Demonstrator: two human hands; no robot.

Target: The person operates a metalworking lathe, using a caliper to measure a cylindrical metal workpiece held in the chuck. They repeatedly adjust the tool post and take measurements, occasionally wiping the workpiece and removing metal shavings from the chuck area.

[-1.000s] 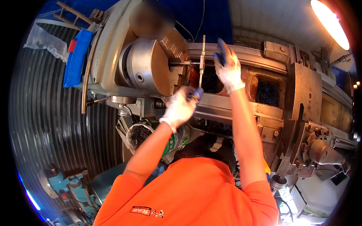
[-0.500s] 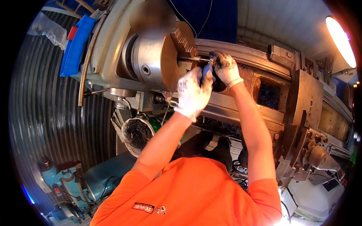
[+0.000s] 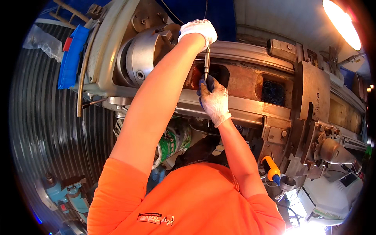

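My left hand [image 3: 199, 32], in a white work glove, is closed at the upper end of a steel bar handle [image 3: 207, 58] with a thicker middle, standing crosswise over the lathe bed. My right hand [image 3: 213, 97], in a blue-and-white glove, grips the lower end of the same bar. The large steel chuck [image 3: 140, 56] is just left of the bar and is partly hidden behind my left forearm. Whatever joins the bar to the chuck is also hidden.
A blue plastic tray [image 3: 72, 58] sits at the headstock's left. The carriage [image 3: 311, 92] is to the right beneath a glowing lamp [image 3: 340, 24]. A green-and-white bucket [image 3: 176, 139], an orange bottle [image 3: 271, 168] and a teal machine [image 3: 58, 192] are lower down.
My left hand has swung up from near the chuck to the bar's upper end, its forearm now crossing the chuck. My right hand has come down to the bar's lower end.
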